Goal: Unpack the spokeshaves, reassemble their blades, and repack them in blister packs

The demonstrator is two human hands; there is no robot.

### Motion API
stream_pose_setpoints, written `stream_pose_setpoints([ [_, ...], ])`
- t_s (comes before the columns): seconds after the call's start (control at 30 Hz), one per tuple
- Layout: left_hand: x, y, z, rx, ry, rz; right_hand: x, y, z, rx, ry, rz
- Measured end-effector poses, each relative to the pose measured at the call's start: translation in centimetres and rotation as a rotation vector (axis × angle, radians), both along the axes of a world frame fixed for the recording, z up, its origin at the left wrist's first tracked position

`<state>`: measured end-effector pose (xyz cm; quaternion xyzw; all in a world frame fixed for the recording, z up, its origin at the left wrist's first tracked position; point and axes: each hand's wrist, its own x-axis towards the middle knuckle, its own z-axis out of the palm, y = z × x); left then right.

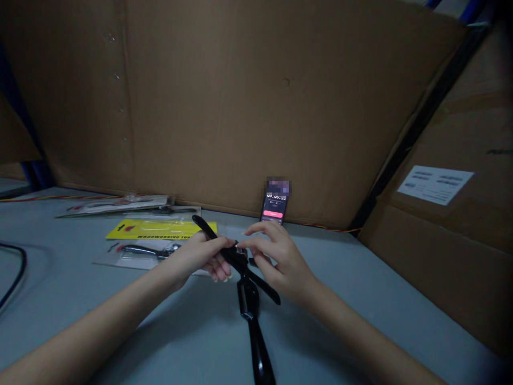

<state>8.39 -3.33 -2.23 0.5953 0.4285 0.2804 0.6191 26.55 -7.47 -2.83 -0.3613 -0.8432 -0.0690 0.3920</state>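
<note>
A black spokeshave (263, 286) with two long wing handles is held slantwise above the table. My left hand (208, 254) grips it near the middle, thumb on top and fingers curled beneath. My right hand (276, 254) has bent fingers, their tips on the small metal fittings at the tool's centre; its thumb is mostly hidden. Directly below lies a second glossy black tool (260, 347), its handle toward me and its metal-edged head (248, 299) partly under the held spokeshave. It looks like another spokeshave, but its far end is covered.
Left of my hands lie a yellow "WOODWORKING" card (156, 230), a clear-packed black-handled tool (140, 250) and more flat packages (120, 204). A phone showing a timer (274, 206) leans on the cardboard wall (224, 107). A labelled carton (436, 224) stands right; a black cable (24, 262) curves left.
</note>
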Motion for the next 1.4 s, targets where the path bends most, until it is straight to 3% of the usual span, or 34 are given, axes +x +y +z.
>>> stream_pose_setpoints([
  [0.17,0.08,-0.11,0.13,0.013,0.011,-0.006,-0.22,-0.32,0.21,-0.028,-0.005,0.062],
  [0.5,0.09,0.07,-0.05,0.024,0.011,0.019,0.24,-0.06,0.13,0.020,-0.020,-0.036],
  [0.83,0.07,-0.12,0.02,0.022,0.013,-0.012,-0.05,-0.33,0.21,-0.020,0.016,0.059],
  [1.13,0.24,-0.24,0.09,0.011,0.022,0.020,-0.25,-0.21,0.17,-0.062,0.027,-0.070],
  [1.4,0.19,-0.33,0.10,0.015,0.028,-0.017,-0.48,0.11,0.04,-0.052,-0.149,-0.015],
])
